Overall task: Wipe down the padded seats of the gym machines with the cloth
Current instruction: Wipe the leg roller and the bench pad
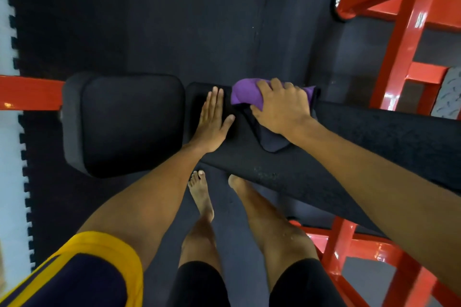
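A purple and dark cloth (245, 93) lies bunched on the long black padded bench (374, 132) that runs from the middle to the right. My right hand (282, 107) presses down on the cloth, fingers curled over it. My left hand (212, 119) rests flat and open on the near end of that pad, just left of the cloth. A separate square black seat pad (124, 124) sits to the left, apart from both hands.
Red steel frame bars (404, 40) rise at the right and another red bar (30, 92) sticks out at the left. More red frame (349, 252) lies low beside my bare feet (202, 197). Dark rubber floor (174, 20) spreads beyond the bench.
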{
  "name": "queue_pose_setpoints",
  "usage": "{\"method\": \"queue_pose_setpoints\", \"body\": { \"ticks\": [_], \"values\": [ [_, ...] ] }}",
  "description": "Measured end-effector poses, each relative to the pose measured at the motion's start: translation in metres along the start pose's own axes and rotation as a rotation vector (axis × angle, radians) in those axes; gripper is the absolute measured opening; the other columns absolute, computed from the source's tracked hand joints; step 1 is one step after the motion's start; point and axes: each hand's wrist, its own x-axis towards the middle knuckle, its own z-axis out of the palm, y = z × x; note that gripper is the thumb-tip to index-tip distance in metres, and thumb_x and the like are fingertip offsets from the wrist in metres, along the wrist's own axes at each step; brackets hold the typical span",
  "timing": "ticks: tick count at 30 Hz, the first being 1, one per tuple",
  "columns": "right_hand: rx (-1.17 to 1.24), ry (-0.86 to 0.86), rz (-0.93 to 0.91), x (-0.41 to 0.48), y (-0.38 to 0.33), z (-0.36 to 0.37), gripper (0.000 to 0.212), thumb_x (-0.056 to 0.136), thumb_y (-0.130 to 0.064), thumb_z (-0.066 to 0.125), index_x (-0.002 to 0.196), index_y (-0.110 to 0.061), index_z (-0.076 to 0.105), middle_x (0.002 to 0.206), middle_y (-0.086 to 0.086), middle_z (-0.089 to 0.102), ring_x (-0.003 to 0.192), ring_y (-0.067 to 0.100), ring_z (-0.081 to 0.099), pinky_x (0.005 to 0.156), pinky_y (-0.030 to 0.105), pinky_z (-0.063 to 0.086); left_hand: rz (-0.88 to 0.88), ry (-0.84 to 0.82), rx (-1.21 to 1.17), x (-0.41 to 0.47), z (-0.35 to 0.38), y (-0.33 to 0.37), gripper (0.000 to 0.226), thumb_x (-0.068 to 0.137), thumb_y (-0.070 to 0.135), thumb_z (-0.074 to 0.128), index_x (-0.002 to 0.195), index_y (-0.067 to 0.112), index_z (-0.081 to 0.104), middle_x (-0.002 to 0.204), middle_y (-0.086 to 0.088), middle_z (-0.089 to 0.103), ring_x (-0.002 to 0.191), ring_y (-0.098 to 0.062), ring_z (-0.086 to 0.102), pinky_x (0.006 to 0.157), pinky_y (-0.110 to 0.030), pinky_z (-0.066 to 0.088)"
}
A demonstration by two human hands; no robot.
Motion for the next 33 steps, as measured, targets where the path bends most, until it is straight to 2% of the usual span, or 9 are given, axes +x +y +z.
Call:
{"method": "queue_pose_setpoints", "body": {
  "ticks": [3,7,10,12,16,22,25,28,33],
  "values": [
    [-0.068,0.024,0.024,-0.007,0.01,-0.001,0.07,0.099,-0.06,0.045,0.151,-0.015,0.036,0.144,0.017,0.049,0.122,0.043,0.055,0.094,0.048,0.047,0.018,0.061,0.02,0.0,0.006,-0.002,0.073,0.108,0.039,0.033,0.16,0.016,-0.012,0.166,0.002,-0.024,0.147,-0.006,-0.029,0.119,-0.024,-0.019],
    [-0.09,-0.022,0.089,0.016,-0.028,0.007,0.071,0.099,-0.061,0.038,0.152,-0.014,0.034,0.148,0.019,0.046,0.128,0.047,0.049,0.102,0.052,0.04,0.067,0.252,0.07,-0.001,0.022,-0.006,0.071,0.104,0.041,0.031,0.162,0.01,0.003,0.17,-0.006,-0.004,0.155,-0.014,-0.01,0.125,-0.029,-0.007],
    [-0.114,0.024,0.075,0.009,-0.046,0.024,0.075,0.102,-0.058,0.037,0.161,-0.015,0.02,0.162,0.021,0.028,0.143,0.051,0.032,0.117,0.06,0.025,0.101,0.366,0.051,0.001,0.034,-0.013,0.068,0.103,0.036,0.034,0.16,0.004,0.015,0.169,-0.011,0.009,0.157,-0.018,0.002,0.128,-0.038,0.003],
    [-0.125,0.117,0.0,-0.014,-0.039,0.037,0.076,0.103,-0.058,0.038,0.164,-0.017,0.015,0.168,0.019,0.017,0.15,0.048,0.023,0.123,0.059,0.014,0.143,0.402,0.035,0.004,0.037,-0.016,0.067,0.104,0.034,0.038,0.159,0.003,0.019,0.168,-0.013,0.014,0.157,-0.021,0.007,0.128,-0.044,0.008],
    [-0.116,0.199,-0.09,-0.058,-0.013,0.052,0.08,0.099,-0.055,0.051,0.164,-0.021,0.019,0.171,0.011,0.013,0.155,0.04,0.016,0.125,0.052,0.005,0.173,0.448,0.038,0.005,0.04,-0.02,0.067,0.105,0.031,0.045,0.16,0.005,0.018,0.169,-0.012,0.013,0.157,-0.021,0.007,0.128,-0.044,0.008],
    [-0.082,0.129,0.167,-0.013,-0.039,0.035,0.08,0.102,-0.056,0.037,0.164,-0.017,0.004,0.171,0.016,0.006,0.154,0.047,0.008,0.125,0.061,0.003,0.177,0.481,0.048,0.003,0.041,-0.018,0.062,0.106,0.036,0.031,0.16,0.007,0.02,0.168,-0.01,0.015,0.157,-0.022,0.009,0.128,-0.045,0.006],
    [-0.086,0.212,0.061,-0.042,-0.054,0.064,0.083,0.101,-0.051,0.046,0.165,-0.017,0.005,0.171,0.016,0.001,0.155,0.047,0.001,0.125,0.061,0.001,0.173,0.502,0.035,0.002,0.046,-0.022,0.06,0.107,0.032,0.033,0.16,0.008,0.019,0.168,-0.011,0.016,0.157,-0.022,0.009,0.128,-0.044,0.006],
    [-0.062,0.282,-0.048,-0.09,-0.046,0.096,0.086,0.096,-0.045,0.059,0.164,-0.019,0.014,0.172,0.011,0.006,0.157,0.041,0.004,0.127,0.057,0.006,0.154,0.514,0.043,0.002,0.052,-0.026,0.063,0.107,0.032,0.04,0.16,0.009,0.016,0.169,-0.009,0.011,0.157,-0.021,0.006,0.128,-0.043,0.004],
    [-0.073,0.324,0.043,-0.097,-0.019,0.084,0.084,0.099,-0.047,0.053,0.165,-0.021,0.009,0.172,0.007,0.001,0.158,0.034,0.003,0.128,0.051,0.002,0.123,0.565,-0.045,-0.01,0.056,-0.017,0.058,0.108,0.035,0.027,0.159,0.007,0.023,0.168,-0.01,0.017,0.156,-0.024,0.01,0.128,-0.04,0.004]
  ]
}}
